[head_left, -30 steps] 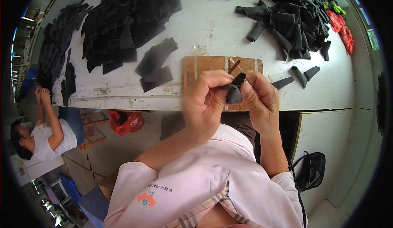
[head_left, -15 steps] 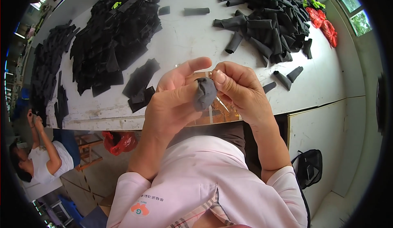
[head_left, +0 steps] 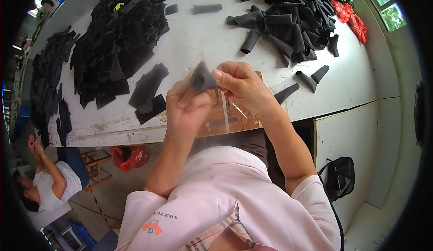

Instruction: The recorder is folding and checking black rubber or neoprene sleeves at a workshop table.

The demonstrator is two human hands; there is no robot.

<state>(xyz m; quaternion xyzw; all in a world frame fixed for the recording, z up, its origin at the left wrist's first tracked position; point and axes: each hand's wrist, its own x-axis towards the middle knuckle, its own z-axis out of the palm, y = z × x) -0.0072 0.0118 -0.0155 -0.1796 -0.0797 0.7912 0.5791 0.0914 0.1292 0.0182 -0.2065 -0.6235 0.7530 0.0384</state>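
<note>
A small dark grey fabric tube [head_left: 203,78] is bunched over the fingertips of my left hand [head_left: 189,109], and its upper end stands up in a peak. The left fingers are bent together beneath it and slightly blurred. At the tube's right edge, my right hand [head_left: 243,86] pinches the cloth between thumb and forefinger. Below the right hand shows a thin, pale, pointed piece [head_left: 240,111]; whether it is held or lies on the worn brown board [head_left: 218,116] I cannot tell.
Flat black cloth pieces [head_left: 112,48] are heaped at the left of the white table [head_left: 194,39]. Rolled dark tubes [head_left: 288,25] pile up at the far right, near red plastic bags [head_left: 349,19]. Another person [head_left: 56,179] sits at the lower left, beside a wooden stool [head_left: 97,167].
Both hands have moved left and the left fingers have closed in. The fabric tube has gone from a rounded bundle to a peaked shape. The view has shifted slightly.
</note>
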